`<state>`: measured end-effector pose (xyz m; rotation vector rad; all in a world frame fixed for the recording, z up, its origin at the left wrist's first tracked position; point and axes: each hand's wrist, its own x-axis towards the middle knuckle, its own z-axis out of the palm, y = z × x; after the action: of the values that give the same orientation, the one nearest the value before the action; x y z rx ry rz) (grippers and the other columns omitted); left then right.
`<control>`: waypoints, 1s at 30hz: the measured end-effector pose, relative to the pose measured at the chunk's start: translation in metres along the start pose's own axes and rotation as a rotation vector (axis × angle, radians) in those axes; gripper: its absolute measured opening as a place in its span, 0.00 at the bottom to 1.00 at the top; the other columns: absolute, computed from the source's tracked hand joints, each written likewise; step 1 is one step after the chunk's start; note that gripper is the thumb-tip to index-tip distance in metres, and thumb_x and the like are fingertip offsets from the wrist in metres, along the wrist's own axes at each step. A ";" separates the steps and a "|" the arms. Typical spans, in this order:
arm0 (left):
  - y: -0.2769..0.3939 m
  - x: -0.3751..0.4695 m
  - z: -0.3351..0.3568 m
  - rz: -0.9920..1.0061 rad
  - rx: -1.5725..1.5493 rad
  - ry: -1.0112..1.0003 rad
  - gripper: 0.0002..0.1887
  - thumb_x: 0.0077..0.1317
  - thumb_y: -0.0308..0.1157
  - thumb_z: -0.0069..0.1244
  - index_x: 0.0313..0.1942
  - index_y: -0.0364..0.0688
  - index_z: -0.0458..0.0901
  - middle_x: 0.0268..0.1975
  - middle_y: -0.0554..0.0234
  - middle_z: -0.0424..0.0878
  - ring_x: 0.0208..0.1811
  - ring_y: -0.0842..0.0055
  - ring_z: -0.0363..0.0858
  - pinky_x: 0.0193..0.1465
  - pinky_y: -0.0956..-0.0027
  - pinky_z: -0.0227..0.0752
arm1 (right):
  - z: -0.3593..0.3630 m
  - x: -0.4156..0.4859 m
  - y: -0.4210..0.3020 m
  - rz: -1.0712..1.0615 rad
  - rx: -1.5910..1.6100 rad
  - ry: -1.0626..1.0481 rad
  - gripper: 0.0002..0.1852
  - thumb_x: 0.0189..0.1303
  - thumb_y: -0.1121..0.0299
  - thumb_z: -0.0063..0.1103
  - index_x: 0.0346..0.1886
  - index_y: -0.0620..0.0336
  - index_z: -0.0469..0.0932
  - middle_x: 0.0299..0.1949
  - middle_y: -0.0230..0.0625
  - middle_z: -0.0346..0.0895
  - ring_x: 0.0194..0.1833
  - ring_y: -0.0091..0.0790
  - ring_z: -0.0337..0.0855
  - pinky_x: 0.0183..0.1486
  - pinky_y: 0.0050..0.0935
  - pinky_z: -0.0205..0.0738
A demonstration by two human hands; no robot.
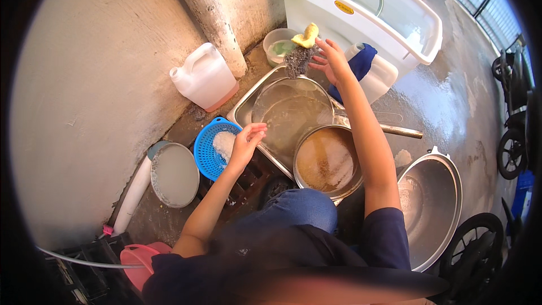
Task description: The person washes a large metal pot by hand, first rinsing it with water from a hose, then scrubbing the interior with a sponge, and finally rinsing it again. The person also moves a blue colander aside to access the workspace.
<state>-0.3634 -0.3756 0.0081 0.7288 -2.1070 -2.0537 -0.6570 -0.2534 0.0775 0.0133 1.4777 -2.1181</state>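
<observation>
My right hand (332, 61) is stretched forward with its fingers spread, its fingertips at the edge of a yellow sponge (308, 37) and a grey mesh scourer (298, 60). These two lie against each other near the far corner of a rectangular metal tray (241, 114). Half curled and with nothing visible in it, my left hand (247, 144) hovers by the tray's left edge, beside a blue plastic colander (203, 156) that has a white scrubbing pad (224, 145) in it. In the tray are a round pan (292, 110) of cloudy water and a metal pot (326, 159) with brownish liquid.
A handled plastic jug (207, 78) stands by the wall, and a tub of cloudy water (175, 175) at left. A clear bowl (279, 46), another jug with a blue cloth (362, 61) and a large white tub (330, 6) are ahead. At right is a big metal pot (432, 207).
</observation>
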 end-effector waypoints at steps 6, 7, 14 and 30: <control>-0.030 0.012 -0.015 -0.057 -0.019 0.100 0.14 0.71 0.31 0.48 0.54 0.40 0.78 0.51 0.61 0.83 0.51 0.79 0.81 0.52 0.74 0.71 | -0.072 -0.029 0.012 -0.318 -0.680 -0.171 0.15 0.68 0.67 0.58 0.56 0.58 0.77 0.51 0.34 0.77 0.46 0.24 0.82 0.49 0.26 0.76; -0.031 0.020 -0.008 -0.041 -0.035 0.080 0.13 0.70 0.30 0.48 0.53 0.38 0.78 0.49 0.61 0.84 0.49 0.79 0.81 0.51 0.75 0.71 | -0.097 -0.049 0.014 -0.359 -0.713 -0.166 0.15 0.64 0.69 0.60 0.53 0.61 0.79 0.48 0.40 0.82 0.44 0.29 0.83 0.43 0.29 0.78; -0.009 0.097 0.084 0.175 -0.086 -0.113 0.11 0.69 0.23 0.47 0.49 0.33 0.80 0.45 0.57 0.85 0.46 0.78 0.82 0.49 0.76 0.72 | -0.256 -0.216 -0.001 -0.384 -1.051 0.554 0.07 0.67 0.76 0.54 0.41 0.65 0.82 0.37 0.37 0.84 0.38 0.31 0.84 0.42 0.28 0.77; 0.208 0.408 0.180 0.408 0.430 0.798 0.21 0.63 0.33 0.52 0.56 0.37 0.75 0.58 0.49 0.72 0.59 0.57 0.72 0.60 0.57 0.69 | -0.245 0.026 -0.171 -0.440 -1.075 1.030 0.30 0.63 0.63 0.62 0.62 0.73 0.64 0.56 0.63 0.67 0.61 0.57 0.65 0.60 0.47 0.67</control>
<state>-0.8477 -0.3843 0.0939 0.8753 -1.9646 -0.8829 -0.8265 -0.0098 0.1205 0.4643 3.3042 -1.2727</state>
